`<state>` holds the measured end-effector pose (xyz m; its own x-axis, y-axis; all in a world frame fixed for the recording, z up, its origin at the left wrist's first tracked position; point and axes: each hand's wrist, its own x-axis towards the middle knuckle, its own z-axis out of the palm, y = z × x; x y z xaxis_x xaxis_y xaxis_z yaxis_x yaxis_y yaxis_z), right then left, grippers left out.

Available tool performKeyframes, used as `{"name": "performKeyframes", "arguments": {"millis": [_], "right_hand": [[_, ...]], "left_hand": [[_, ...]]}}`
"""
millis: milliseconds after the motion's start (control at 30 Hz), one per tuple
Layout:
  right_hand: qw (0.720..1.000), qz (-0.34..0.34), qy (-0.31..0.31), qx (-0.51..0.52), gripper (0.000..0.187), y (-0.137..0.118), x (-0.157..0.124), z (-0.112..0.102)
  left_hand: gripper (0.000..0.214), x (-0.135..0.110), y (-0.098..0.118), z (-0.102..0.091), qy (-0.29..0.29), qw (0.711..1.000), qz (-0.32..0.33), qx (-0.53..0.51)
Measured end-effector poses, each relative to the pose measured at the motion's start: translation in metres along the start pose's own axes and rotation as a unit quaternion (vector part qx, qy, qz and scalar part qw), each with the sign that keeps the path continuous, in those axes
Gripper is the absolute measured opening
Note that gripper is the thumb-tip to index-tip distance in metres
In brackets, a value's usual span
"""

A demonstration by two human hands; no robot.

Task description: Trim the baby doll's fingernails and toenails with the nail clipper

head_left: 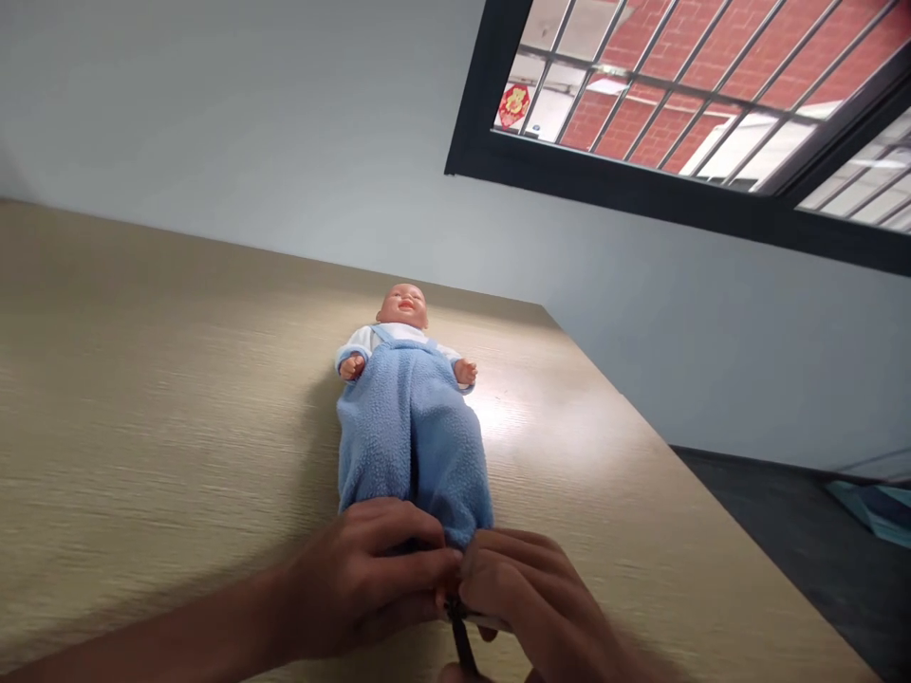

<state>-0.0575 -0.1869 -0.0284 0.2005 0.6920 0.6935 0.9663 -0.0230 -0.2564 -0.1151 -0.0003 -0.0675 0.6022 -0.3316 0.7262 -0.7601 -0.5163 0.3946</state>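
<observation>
A baby doll [413, 417] in blue fleece overalls and a white top lies on its back, its head away from me. At the bottom of its trouser legs, my left hand [377, 569] is closed with bent fingers around the lower end of one leg; the doll's feet are hidden by my hands. My right hand [530, 593] touches the left one at the fingertips and is closed on a narrow dark strip [462, 643] that slants down between the hands. What kind of thing the strip is, I cannot tell.
The pale wooden table [177, 379] ends along a slanting right edge, with dark floor [761, 531] below. A grey wall [249, 123] stands behind it, with a dark-framed barred window [641, 190] at upper right. Something teal [872, 512] lies on the floor at far right.
</observation>
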Motion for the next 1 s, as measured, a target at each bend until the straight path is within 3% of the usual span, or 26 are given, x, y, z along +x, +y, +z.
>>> {"name": "performKeyframes", "arguments": {"millis": [67, 200, 333, 633, 1000], "right_hand": [[0.999, -0.019, -0.026, -0.008, 0.039, -0.001, 0.006, -0.002], [0.984, 0.003, -0.175, -0.036, 0.034, -0.006, 0.019, -0.012], [0.976, -0.039, -0.203, -0.062, 0.034, -0.011, 0.029, -0.013], [0.970, -0.112, -0.165, -0.138, 0.033, -0.004, 0.014, -0.011], [0.984, -0.088, -0.101, -0.122, 0.018, -0.004, -0.022, 0.002]], "left_hand": [[0.032, 0.000, -0.001, 0.000, 0.002, 1.000, 0.000, 0.004], [0.039, 0.000, -0.002, 0.000, 0.008, 1.000, 0.003, 0.012], [0.042, -0.002, -0.003, 0.002, 0.027, 1.000, 0.000, 0.010], [0.030, -0.004, -0.007, 0.004, 0.053, 0.998, -0.017, -0.002], [0.016, -0.006, -0.007, 0.007, 0.039, 0.998, -0.027, -0.044]]}}
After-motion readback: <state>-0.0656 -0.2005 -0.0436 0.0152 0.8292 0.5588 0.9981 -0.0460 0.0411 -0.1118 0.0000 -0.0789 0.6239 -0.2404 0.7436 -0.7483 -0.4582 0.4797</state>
